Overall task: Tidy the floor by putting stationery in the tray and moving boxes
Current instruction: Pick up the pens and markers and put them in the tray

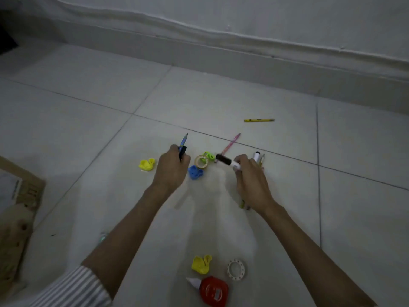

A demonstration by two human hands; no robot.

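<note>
My left hand [171, 169] is closed around a blue pencil [183, 141] and a dark pen, their tips pointing away from me. My right hand [249, 173] grips a black-capped white marker [225, 161] and more pens, one white marker [256, 156] sticking out past the fingers. Between the hands lie a tape roll [201, 161], a blue clip [195, 172], a green clip [209, 156] and a pink pencil [231, 144]. A yellow pencil [259, 120] lies farther off on the tiles. No tray is visible.
A cardboard box [21, 196] sits at the left edge. Near me lie a yellow clip [201, 264], a dotted tape roll [236, 269] and a red glue bottle [212, 290]. Another yellow clip [147, 164] is left of my left hand. A wall runs along the back.
</note>
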